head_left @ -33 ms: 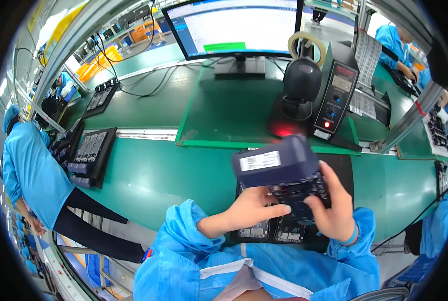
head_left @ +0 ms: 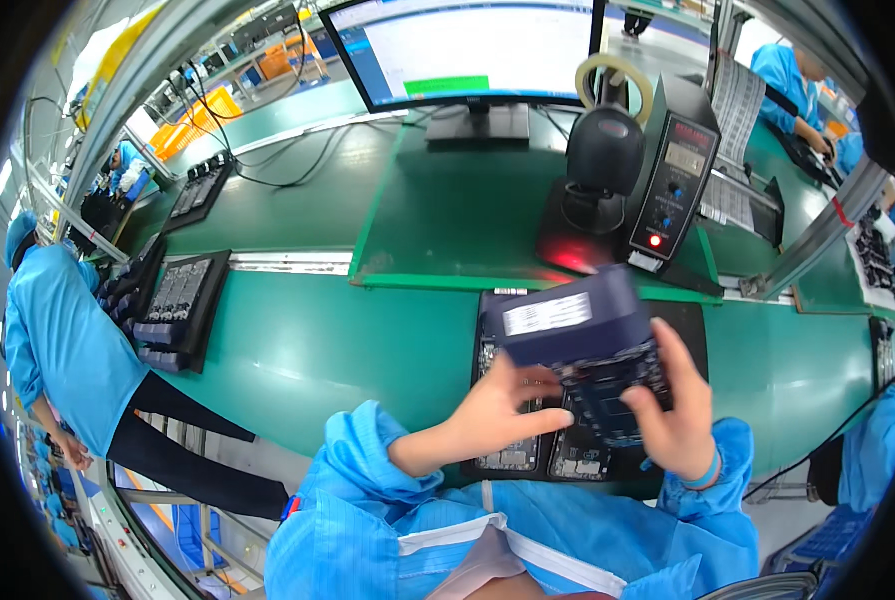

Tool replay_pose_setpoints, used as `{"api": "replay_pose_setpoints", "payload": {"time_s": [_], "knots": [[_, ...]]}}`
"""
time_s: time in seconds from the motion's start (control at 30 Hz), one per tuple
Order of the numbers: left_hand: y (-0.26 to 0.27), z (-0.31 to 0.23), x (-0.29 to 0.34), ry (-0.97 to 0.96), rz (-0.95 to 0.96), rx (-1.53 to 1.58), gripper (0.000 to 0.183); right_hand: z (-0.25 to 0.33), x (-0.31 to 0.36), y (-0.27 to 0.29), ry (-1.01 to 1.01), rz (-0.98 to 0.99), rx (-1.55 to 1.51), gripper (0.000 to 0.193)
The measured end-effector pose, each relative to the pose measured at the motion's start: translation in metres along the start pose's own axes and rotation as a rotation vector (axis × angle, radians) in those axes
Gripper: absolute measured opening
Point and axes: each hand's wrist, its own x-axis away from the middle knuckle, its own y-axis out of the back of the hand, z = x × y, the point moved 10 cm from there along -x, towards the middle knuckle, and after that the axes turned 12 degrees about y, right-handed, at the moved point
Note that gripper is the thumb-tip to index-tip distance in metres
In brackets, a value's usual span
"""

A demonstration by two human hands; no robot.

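Note:
A dark navy plastic housing (head_left: 567, 315) with a white label is held above the bench, tilted. A populated circuit board (head_left: 607, 395) shows on its near side. My right hand (head_left: 675, 410) grips the assembly from the right, thumb over the board and fingers round the outer edge. My left hand (head_left: 512, 410) is at the lower left corner of the housing, its thumb stretched toward the board and its fingers apart, partly blurred. Whether those fingers touch the housing is hard to see. Beneath lies a black tray (head_left: 682, 345) bearing several circuit boards (head_left: 507, 455).
Behind the assembly stands a black scanner (head_left: 602, 150) casting red light, beside a control box (head_left: 674, 190) with knobs. A tape roll (head_left: 615, 80), a monitor (head_left: 467, 55) and label strips (head_left: 737, 115) are farther back. Loaded trays (head_left: 182, 300) and a person in blue (head_left: 72, 330) are at left.
The housing and board have shifted slightly to the right with my right hand. My left hand's fingers have come more into view at the housing's lower left corner.

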Motion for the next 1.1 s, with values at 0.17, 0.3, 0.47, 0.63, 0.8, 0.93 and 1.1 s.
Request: {"api": "replay_pose_setpoints", "payload": {"time_s": [0.17,0.3,0.47,0.63,0.8,0.93,1.1], "knots": [[0.064,0.005,0.041,-0.101,-0.554,-1.051,0.063,-0.100,0.089,0.038,-0.467,-0.488,-0.409,0.049],[0.078,0.048,0.060,0.090,-0.500,-1.144,0.053,-0.137,0.159,0.044,-0.739,-0.589,-0.358,0.050],[0.071,0.063,0.058,0.134,-0.380,-1.142,0.050,-0.148,0.173,0.032,-0.879,-0.480,-0.255,0.050],[0.069,0.071,0.053,0.125,-0.345,-1.151,0.050,-0.146,0.149,-0.004,-0.802,-0.445,-0.361,0.049],[0.066,0.067,0.046,0.167,-0.298,-1.162,0.050,-0.144,0.134,-0.011,-0.788,-0.399,-0.319,0.047],[0.067,0.068,0.045,0.169,-0.304,-1.159,0.049,-0.146,0.134,-0.011,-0.779,-0.424,-0.324,0.046],[0.066,0.065,0.044,0.164,-0.313,-1.164,0.049,-0.149,0.135,-0.012,-0.806,-0.429,-0.343,0.047]]}}
